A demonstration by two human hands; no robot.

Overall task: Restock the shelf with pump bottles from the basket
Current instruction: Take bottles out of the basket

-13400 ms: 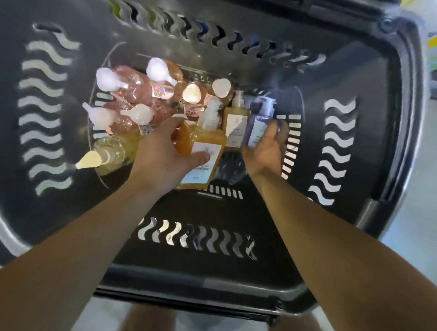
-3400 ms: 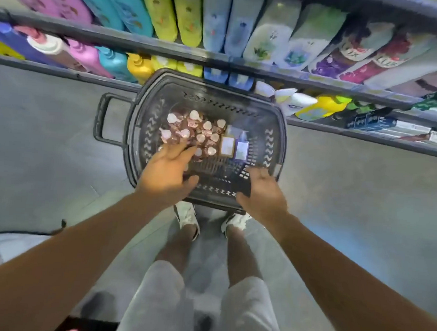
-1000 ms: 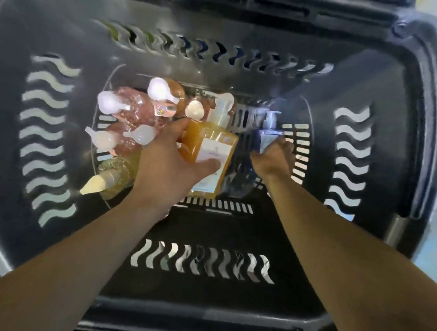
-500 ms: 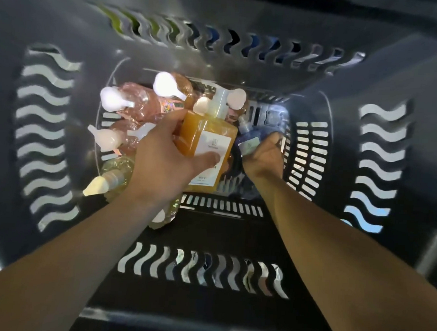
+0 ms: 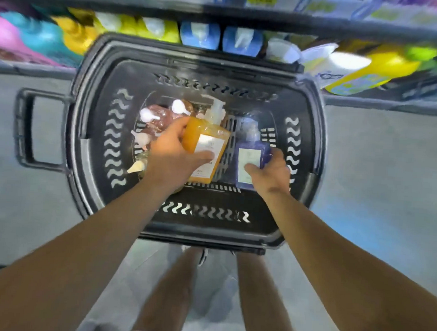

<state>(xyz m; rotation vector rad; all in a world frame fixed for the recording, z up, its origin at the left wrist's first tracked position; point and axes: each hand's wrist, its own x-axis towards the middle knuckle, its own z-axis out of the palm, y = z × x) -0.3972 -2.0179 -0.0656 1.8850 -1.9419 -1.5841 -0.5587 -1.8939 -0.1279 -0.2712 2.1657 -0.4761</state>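
Observation:
A black plastic basket (image 5: 312, 150) stands on the floor below me, against the shelf (image 5: 220, 7). My left hand (image 5: 172, 158) grips an orange pump bottle (image 5: 206, 144) with a white pump and label, raised over the basket's middle. My right hand (image 5: 270, 173) grips a purple pump bottle (image 5: 253, 154) with a pale label, held over the basket's right half. Several pink pump bottles (image 5: 161, 116) with white heads lie in the basket's left part. A yellowish bottle (image 5: 140, 163) lies beneath my left wrist.
The low shelf row behind the basket holds pink, teal, yellow and blue bottles (image 5: 201, 36), blurred by motion. The basket's side handle (image 5: 24, 127) sticks out to the left. Grey floor lies on both sides. My legs and shoes (image 5: 202, 255) are just behind the basket.
The camera has pulled back and up from the basket. Both hands have risen with their bottles, and the purple bottle now stands clear of the basket floor in my right hand.

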